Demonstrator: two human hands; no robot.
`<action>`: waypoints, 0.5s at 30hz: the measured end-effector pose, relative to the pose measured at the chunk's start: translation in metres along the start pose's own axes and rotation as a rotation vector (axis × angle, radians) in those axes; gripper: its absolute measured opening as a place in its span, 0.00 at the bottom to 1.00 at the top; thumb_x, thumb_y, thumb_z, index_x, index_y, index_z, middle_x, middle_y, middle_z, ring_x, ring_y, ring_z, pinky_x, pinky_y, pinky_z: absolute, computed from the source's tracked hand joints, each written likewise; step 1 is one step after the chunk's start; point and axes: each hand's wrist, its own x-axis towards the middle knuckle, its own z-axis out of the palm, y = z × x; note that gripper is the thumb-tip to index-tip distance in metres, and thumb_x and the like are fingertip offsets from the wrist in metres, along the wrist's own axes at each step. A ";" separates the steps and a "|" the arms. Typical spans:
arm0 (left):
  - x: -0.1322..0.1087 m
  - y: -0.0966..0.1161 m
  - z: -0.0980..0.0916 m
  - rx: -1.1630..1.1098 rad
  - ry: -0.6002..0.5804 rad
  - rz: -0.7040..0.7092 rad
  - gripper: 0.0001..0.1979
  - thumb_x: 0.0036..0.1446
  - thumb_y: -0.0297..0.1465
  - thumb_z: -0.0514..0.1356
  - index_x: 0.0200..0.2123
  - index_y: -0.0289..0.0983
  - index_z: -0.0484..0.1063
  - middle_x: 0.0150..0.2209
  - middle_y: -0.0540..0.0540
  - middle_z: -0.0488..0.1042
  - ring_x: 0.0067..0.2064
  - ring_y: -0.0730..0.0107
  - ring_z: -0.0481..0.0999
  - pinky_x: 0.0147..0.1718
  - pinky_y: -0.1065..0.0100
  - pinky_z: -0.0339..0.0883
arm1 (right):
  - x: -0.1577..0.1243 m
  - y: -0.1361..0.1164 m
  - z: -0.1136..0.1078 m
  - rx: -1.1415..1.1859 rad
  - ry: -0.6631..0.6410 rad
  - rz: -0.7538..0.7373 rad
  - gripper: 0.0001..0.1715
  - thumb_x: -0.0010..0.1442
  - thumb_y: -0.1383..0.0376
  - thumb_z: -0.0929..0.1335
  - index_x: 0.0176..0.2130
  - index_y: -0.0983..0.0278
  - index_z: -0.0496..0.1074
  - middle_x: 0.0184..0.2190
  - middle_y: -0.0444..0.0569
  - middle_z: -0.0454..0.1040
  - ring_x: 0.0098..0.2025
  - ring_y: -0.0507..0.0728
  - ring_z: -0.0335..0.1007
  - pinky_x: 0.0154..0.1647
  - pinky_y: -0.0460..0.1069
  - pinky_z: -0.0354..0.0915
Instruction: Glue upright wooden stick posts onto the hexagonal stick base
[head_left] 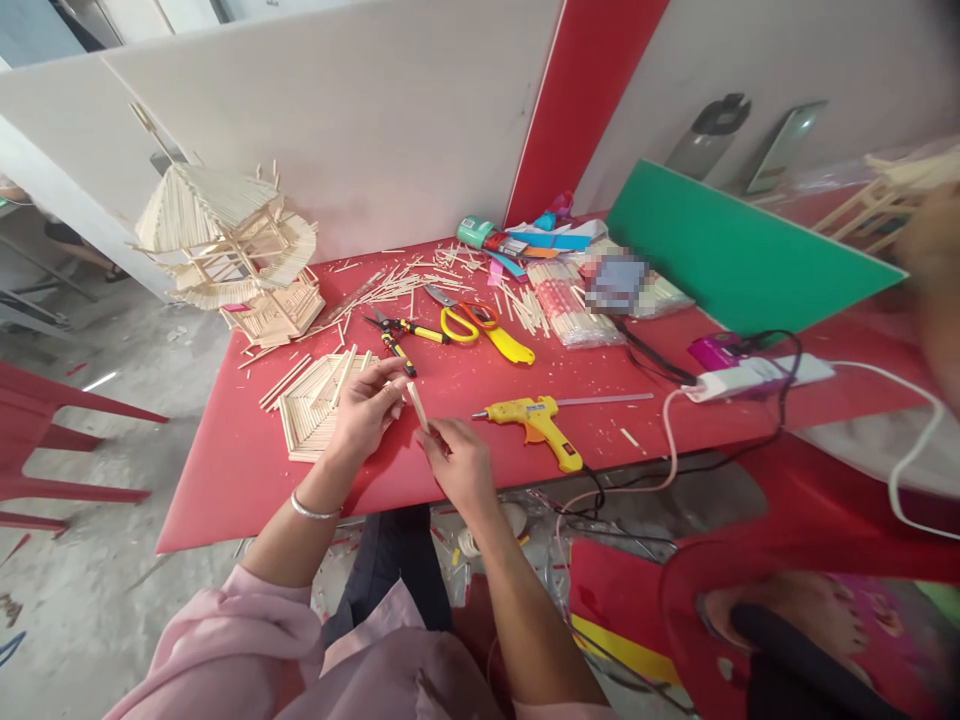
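My right hand (459, 462) pinches a short pale wooden stick (417, 404) between thumb and fingers; it may be more than one laid together. Close to the stick's upper end is my left hand (369, 408), its thumb and fingertips drawn together; what they hold, if anything, is too small to make out. Beneath and left of that hand lies a flat many-sided panel of wooden sticks (298, 425) on the red table (217, 480). A yellow hot glue gun (534, 420) rests right of my right hand, with a glue stick in its back.
A stick-built pavilion model (225, 250) stands at the back left. Yellow-handled pliers (409, 335), scissors (461, 318), loose sticks (405, 285) and bagged sticks (566, 305) lie behind my hands. A power strip (757, 378) with cables and a green board (742, 250) are on the right.
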 end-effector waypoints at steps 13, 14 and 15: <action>0.008 -0.003 -0.008 -0.102 0.071 -0.012 0.14 0.39 0.30 0.75 0.32 0.37 0.79 0.21 0.55 0.71 0.18 0.85 0.62 0.15 0.79 0.54 | -0.002 -0.004 -0.005 -0.048 0.044 -0.046 0.09 0.66 0.60 0.67 0.42 0.60 0.76 0.36 0.50 0.80 0.39 0.59 0.73 0.44 0.53 0.67; 0.009 -0.004 -0.009 -0.102 0.073 -0.008 0.14 0.39 0.30 0.75 0.32 0.37 0.79 0.21 0.54 0.72 0.19 0.84 0.64 0.16 0.79 0.56 | -0.002 -0.004 -0.005 -0.047 0.049 -0.047 0.09 0.66 0.60 0.67 0.42 0.60 0.76 0.36 0.50 0.80 0.39 0.58 0.73 0.44 0.53 0.67; 0.010 -0.005 -0.010 -0.103 0.078 -0.008 0.14 0.38 0.30 0.75 0.32 0.37 0.79 0.22 0.53 0.74 0.20 0.83 0.67 0.17 0.79 0.58 | -0.002 -0.004 -0.005 -0.046 0.055 -0.049 0.10 0.66 0.60 0.67 0.42 0.60 0.76 0.36 0.50 0.80 0.38 0.58 0.73 0.43 0.53 0.67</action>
